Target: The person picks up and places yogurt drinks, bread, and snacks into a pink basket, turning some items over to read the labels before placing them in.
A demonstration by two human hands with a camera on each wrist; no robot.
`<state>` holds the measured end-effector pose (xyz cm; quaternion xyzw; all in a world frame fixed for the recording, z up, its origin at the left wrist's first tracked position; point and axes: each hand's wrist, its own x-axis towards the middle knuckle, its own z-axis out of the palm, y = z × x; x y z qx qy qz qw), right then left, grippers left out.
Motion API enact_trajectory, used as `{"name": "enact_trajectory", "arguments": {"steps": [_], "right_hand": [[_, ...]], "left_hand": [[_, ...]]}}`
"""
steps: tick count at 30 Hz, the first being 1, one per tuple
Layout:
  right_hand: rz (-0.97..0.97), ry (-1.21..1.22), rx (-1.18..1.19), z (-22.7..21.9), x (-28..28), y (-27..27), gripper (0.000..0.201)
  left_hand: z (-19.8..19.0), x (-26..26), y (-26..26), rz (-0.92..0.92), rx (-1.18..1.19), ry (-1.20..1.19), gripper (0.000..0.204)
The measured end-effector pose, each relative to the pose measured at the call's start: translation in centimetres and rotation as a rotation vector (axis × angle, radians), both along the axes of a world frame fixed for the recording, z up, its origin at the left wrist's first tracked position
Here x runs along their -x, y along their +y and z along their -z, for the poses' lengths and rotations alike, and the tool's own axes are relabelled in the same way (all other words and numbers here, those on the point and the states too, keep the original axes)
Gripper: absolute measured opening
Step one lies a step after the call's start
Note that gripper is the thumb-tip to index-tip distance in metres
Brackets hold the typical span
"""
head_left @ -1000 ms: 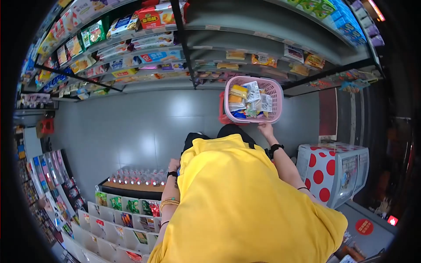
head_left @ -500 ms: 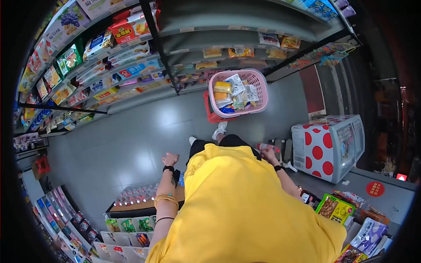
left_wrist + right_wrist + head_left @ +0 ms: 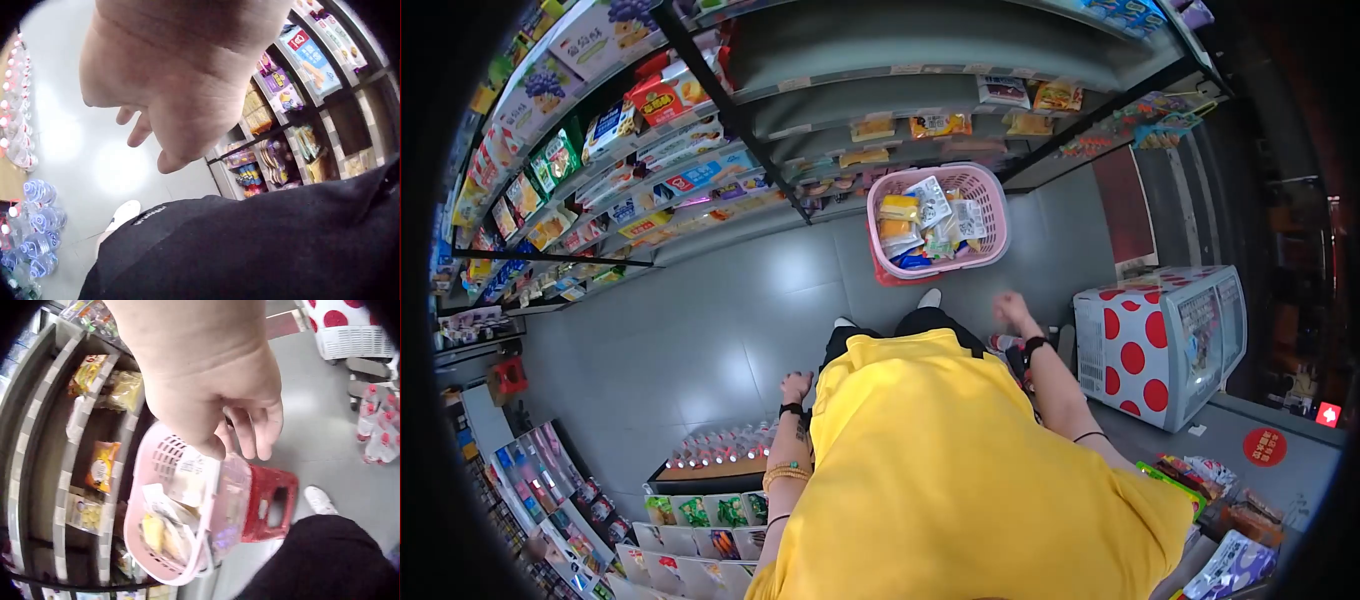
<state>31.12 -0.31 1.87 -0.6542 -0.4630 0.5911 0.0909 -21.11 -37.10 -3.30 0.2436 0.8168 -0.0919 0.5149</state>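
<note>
A pink plastic basket [image 3: 997,225] stands in front of the person on a red stool [image 3: 275,499], close to the shelves. Inside it lie yellow packs [image 3: 899,207] and white-labelled packets [image 3: 930,202]. My right hand [image 3: 1010,308] hangs just short of the basket's near right side, fingers loosely bent and holding nothing. In the right wrist view its fingertips overlap the basket's rim. At the left thigh, my left hand [image 3: 796,386] hangs loosely curled, also with nothing in it. The black shorts [image 3: 250,244] are below it in the left wrist view.
Shelves of packaged snacks [image 3: 665,95] run along the front and left. A red-dotted freezer [image 3: 1140,345] stands at the right, with bottles [image 3: 380,425] on the floor near it. Snack bins [image 3: 690,540] and rows of bottles [image 3: 720,445] are behind left. Grey floor [image 3: 700,330] lies between.
One second ago my right hand was at the basket's near edge; it swung back beside the body, then forward again. The head view turned and the feet shifted. My left hand stayed low at the left.
</note>
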Motion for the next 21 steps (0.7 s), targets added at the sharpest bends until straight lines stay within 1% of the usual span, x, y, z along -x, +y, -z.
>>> {"name": "enact_trajectory", "arguments": {"steps": [1,3,4,5,6,7,8,9,11,12,13,14,16,17,18,20,21], "right_hand": [[-0.018,0.053,-0.028,-1.2,0.9,3.4,0.019],[0.084,0.102,-0.098,-6.1,4.3,9.3,0.022],[0.053,0.076,-0.12,-7.0,4.8,12.7,0.029],[0.13,0.163,-0.14,-7.7,5.3,15.6,0.028],[0.153,0.225,-0.137,-9.5,6.1,18.7,0.031],[0.18,0.342,-0.15,-9.8,6.1,21.9,0.032],[0.198,0.317,-0.151,-11.7,7.0,25.0,0.027],[0.217,0.34,-0.143,-13.7,7.7,27.6,0.03],[0.216,0.378,-0.184,-14.3,8.3,32.8,0.032],[0.213,0.36,-0.213,-15.4,9.0,34.6,0.03],[0.204,0.404,-0.243,-14.7,9.0,36.9,0.031],[0.251,0.433,-0.272,-16.3,9.8,37.7,0.034],[0.307,0.438,-0.384,-15.6,10.8,40.5,0.041],[0.306,0.441,-0.404,-15.3,10.9,41.6,0.045],[0.304,0.444,-0.423,-15.2,11.4,42.3,0.048],[0.28,0.422,-0.463,-14.8,12.1,43.4,0.054],[0.255,0.397,-0.485,-14.5,12.4,43.8,0.056]], "left_hand": [[-0.2,-0.6,-0.4,-0.048,0.022,0.002,0.062],[0.4,-1.7,-2.0,-0.149,0.062,0.007,0.059],[1.4,-2.3,-3.2,-0.168,0.047,0.006,0.058],[2.7,-2.9,-4.4,-0.187,0.032,0.006,0.058],[3.3,-3.2,-4.4,-0.206,0.015,0.009,0.057],[1.2,-4.4,-3.1,-0.216,0.022,0.045,0.057],[1.4,-5.6,-2.5,-0.245,0.001,0.138,0.055],[0.5,-6.5,-1.6,-0.288,-0.039,0.138,0.054],[-0.7,-8.3,0.5,-0.354,-0.096,0.154,0.052],[-0.8,-9.1,1.4,-0.378,-0.112,0.17,0.051],[-1.2,-9.9,1.6,-0.401,-0.129,0.187,0.051],[-1.1,-10.8,1.1,-0.445,-0.155,0.199,0.05],[-0.8,-12.7,2.5,-0.531,-0.236,0.219,0.049],[-1.0,-13.8,2.6,-0.542,-0.244,0.245,0.049],[-0.2,-14.6,2.2,-0.577,-0.273,0.245,0.05],[2.0,-16.3,-0.3,-0.645,-0.325,0.247,0.052],[-0.8,-17.5,0.7,-0.685,-0.263,0.216,0.052]]}}
